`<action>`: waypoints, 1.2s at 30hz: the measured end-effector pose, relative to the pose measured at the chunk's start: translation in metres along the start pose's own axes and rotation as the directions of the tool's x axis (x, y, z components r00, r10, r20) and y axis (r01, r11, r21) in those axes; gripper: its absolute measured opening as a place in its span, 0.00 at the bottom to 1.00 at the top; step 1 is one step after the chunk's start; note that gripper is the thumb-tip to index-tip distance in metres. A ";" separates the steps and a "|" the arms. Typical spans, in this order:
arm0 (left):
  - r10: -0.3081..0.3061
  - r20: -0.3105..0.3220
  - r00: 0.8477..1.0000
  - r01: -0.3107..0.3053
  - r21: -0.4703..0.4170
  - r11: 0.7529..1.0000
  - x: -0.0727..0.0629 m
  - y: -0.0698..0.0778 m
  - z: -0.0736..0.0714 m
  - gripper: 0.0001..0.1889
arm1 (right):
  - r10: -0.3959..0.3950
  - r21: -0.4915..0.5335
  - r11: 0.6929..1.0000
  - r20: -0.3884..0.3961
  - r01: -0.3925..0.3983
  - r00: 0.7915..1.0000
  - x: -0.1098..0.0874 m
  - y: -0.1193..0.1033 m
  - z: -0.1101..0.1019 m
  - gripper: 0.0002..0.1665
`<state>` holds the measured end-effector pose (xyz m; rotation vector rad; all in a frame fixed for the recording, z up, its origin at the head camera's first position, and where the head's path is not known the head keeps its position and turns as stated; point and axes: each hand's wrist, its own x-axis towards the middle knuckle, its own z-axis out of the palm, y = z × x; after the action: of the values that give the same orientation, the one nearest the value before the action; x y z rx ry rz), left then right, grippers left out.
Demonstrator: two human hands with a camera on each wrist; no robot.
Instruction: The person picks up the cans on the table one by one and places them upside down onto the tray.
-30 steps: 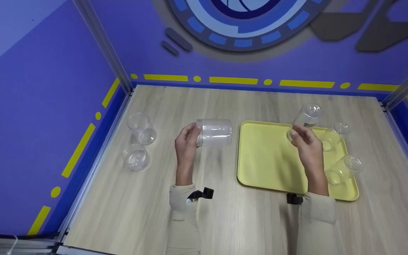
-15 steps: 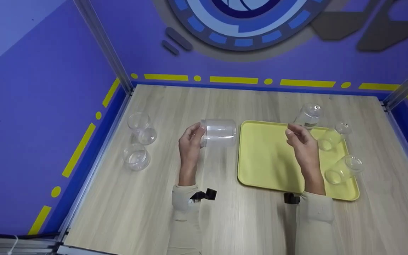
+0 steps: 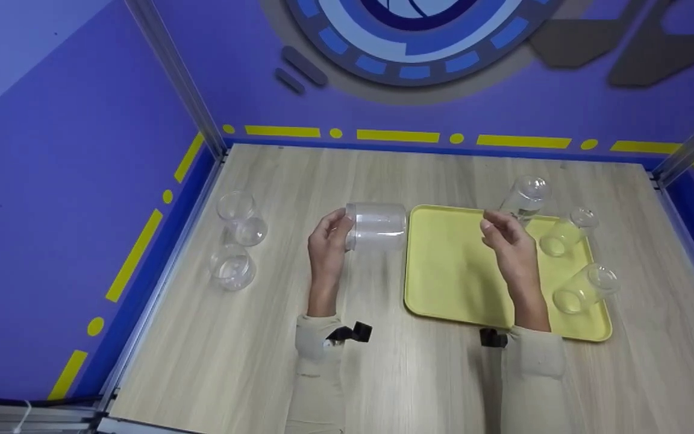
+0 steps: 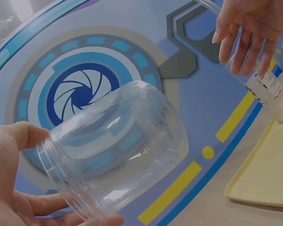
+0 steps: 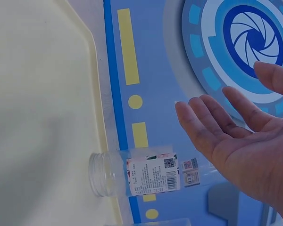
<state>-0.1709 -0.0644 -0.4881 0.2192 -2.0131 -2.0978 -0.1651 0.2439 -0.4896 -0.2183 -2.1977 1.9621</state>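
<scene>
My left hand (image 3: 328, 244) grips a clear plastic jar (image 3: 380, 226) by its threaded mouth, thumb on one side and fingers on the other. The jar lies sideways in the air, its base pointing right towards the tray; in the left wrist view the jar (image 4: 118, 150) looks empty. Over the yellow tray (image 3: 443, 289), my right hand (image 3: 515, 256) holds nothing, its fingers loosely bent in the right wrist view. Nearest to it is a clear jar with a printed label (image 5: 153, 174), upright at the tray's back edge.
Two more clear jars, a rear one (image 3: 567, 234) and a front one (image 3: 585, 290), stand along the tray's right side. Several clear containers (image 3: 232, 268) stand at the table's left. Patterned blue walls (image 3: 407, 108) enclose the back and sides.
My left hand has moved slightly right with the jar, bringing its base close to the tray's left edge. My right hand has drifted left, away from the labelled jar.
</scene>
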 end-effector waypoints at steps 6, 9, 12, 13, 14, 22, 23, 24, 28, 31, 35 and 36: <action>-0.014 0.013 1.000 0.014 0.001 1.000 -0.001 0.000 0.002 0.26 | 0.008 0.000 1.000 0.036 -0.008 0.999 -0.001 -0.002 0.002 0.28; -0.014 0.018 1.000 0.014 0.003 1.000 -0.001 -0.001 0.002 0.26 | -0.002 0.002 1.000 0.045 0.002 0.999 -0.002 -0.004 0.003 0.28; -0.007 0.018 1.000 0.007 0.006 1.000 -0.002 0.000 0.004 0.26 | -0.019 0.007 1.000 0.048 0.019 0.999 -0.002 -0.004 0.005 0.27; -0.005 0.018 1.000 0.005 0.006 1.000 -0.002 0.000 0.005 0.25 | -0.025 0.010 1.000 0.050 0.024 0.998 -0.003 -0.004 0.006 0.27; -0.004 0.018 1.000 0.004 0.007 1.000 -0.002 0.000 0.005 0.26 | -0.029 0.012 1.000 0.055 0.028 0.998 -0.003 -0.004 0.007 0.27; -0.001 0.023 1.000 0.002 -0.016 1.000 -0.004 -0.003 0.012 0.26 | -0.043 0.018 0.999 0.073 0.042 0.996 -0.004 -0.004 0.012 0.26; 0.000 0.023 1.000 0.001 -0.015 1.000 -0.004 -0.003 0.013 0.25 | -0.043 0.019 0.999 0.076 0.041 0.996 -0.004 -0.005 0.013 0.26; 0.000 0.023 1.000 0.000 -0.012 1.000 -0.004 -0.002 0.013 0.25 | -0.043 0.017 0.999 0.079 0.042 0.996 -0.005 -0.005 0.013 0.26; -0.005 0.027 1.000 0.005 0.001 1.000 -0.005 -0.002 0.016 0.25 | -0.046 0.006 0.999 0.087 0.046 0.995 -0.006 -0.006 0.013 0.27; -0.016 0.027 1.000 0.016 0.004 1.000 -0.006 -0.003 0.018 0.26 | -0.047 -0.005 0.999 0.089 0.048 0.995 -0.007 -0.007 0.013 0.28; -0.022 0.035 0.999 0.022 0.003 1.000 -0.008 -0.002 0.019 0.26 | -0.053 -0.001 0.999 0.099 0.053 0.994 -0.009 -0.009 0.013 0.29; -0.024 0.039 0.999 0.024 0.002 1.000 -0.008 -0.002 0.019 0.26 | -0.054 0.000 0.999 0.103 0.054 0.993 -0.010 -0.009 0.013 0.29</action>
<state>-0.1682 -0.0435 -0.4893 0.2052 -2.0437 -2.1306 -0.1586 0.2277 -0.4822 -0.0586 -2.2437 1.9836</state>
